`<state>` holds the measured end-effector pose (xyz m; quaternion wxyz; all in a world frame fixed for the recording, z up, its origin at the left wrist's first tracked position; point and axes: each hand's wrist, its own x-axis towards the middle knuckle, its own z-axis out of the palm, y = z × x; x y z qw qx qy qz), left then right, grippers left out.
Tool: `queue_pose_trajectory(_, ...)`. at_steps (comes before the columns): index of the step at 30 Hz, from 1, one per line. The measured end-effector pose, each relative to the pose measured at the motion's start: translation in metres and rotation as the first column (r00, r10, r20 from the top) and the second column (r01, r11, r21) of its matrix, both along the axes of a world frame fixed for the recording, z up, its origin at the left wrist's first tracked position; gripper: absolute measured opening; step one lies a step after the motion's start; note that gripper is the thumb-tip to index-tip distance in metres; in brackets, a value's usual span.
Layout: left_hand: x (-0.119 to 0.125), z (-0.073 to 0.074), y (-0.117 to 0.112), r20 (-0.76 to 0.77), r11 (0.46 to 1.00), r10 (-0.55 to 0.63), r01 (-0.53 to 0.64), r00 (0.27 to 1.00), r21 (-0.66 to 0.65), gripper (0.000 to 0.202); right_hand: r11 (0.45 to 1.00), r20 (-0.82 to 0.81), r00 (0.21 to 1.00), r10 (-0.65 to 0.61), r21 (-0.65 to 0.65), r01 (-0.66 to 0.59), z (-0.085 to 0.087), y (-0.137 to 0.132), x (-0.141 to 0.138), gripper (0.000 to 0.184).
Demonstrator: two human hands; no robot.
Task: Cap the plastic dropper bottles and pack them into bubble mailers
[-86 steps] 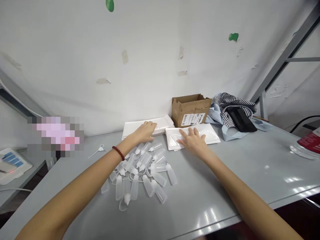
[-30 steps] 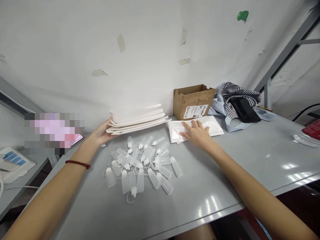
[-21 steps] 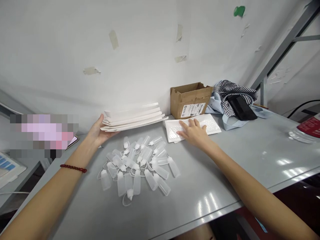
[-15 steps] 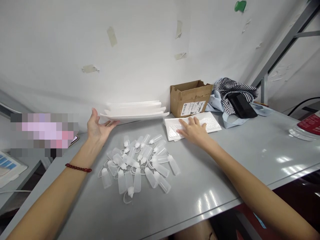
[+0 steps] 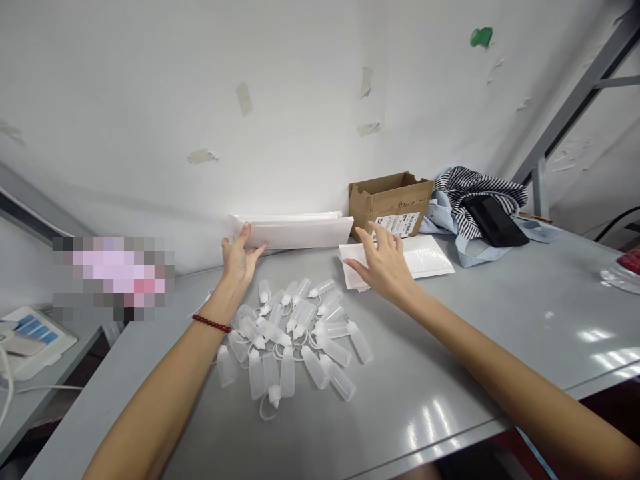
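My left hand (image 5: 240, 259) is at the left end of a stack of white padded mailers (image 5: 305, 233) leaning on edge against the wall. Its thumb lies on the front face and its fingers reach under the lower edge. Above the left part of a flat white bubble mailer (image 5: 427, 257), my right hand (image 5: 385, 263) is raised with fingers apart and holds nothing. Between my forearms, several small translucent squeeze bottles (image 5: 303, 317) with tethered caps lie in a loose pile on the grey table (image 5: 425, 373).
An open cardboard box (image 5: 390, 200) with a label stands behind the flat mailer. To its right lie a striped and light blue cloth bag (image 5: 473, 183) and a black phone-like item (image 5: 495, 220). A bottle (image 5: 625, 270) is at the right edge, and a blurred-out pink patch is at left.
My left hand has closed in on the leaning mailers, which now stand straighter and closer together. My right hand has lifted off the flat mailer. The view has shifted slightly.
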<state>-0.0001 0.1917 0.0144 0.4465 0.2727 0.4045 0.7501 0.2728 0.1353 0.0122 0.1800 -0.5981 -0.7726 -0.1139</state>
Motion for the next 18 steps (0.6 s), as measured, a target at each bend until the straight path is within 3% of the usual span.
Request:
queue_pose_trajectory(2,0.0,0.002,0.001,-0.001,1.0,0.005,-0.005,1.0,-0.013,0.059,0.986,0.021,0.988,0.156,0.061,-0.157,0.017,0.016,-0.022,0.063)
queue_pose_trajectory(5,-0.001,0.003,0.002,-0.008,0.999,0.015,-0.015,1.0,-0.028,0.053,0.95,0.13,0.941,0.313,-0.024,-0.312,0.037,0.056,-0.056,0.08)
queue_pose_trajectory(8,-0.003,0.001,0.004,-0.025,0.999,0.02,-0.021,0.999,-0.046,0.049,0.936,0.166,0.924,0.345,-0.134,-0.326,0.041,0.098,-0.08,0.08)
queue_pose_trajectory(11,-0.007,-0.001,0.004,-0.043,0.998,0.008,-0.011,0.999,-0.064,0.048,0.937,0.205,0.919,0.337,-0.17,-0.306,0.036,0.125,-0.091,0.05)
queue_pose_trajectory(14,-0.009,-0.002,0.003,-0.058,0.997,-0.019,0.014,0.998,-0.074,0.046,0.95,0.25,0.92,0.302,-0.158,-0.269,0.03,0.133,-0.094,0.034)
queue_pose_trajectory(18,-0.008,-0.002,-0.001,-0.077,0.994,-0.048,0.04,0.996,-0.1,0.043,0.962,0.3,0.915,0.269,-0.129,-0.241,0.024,0.127,-0.099,0.033)
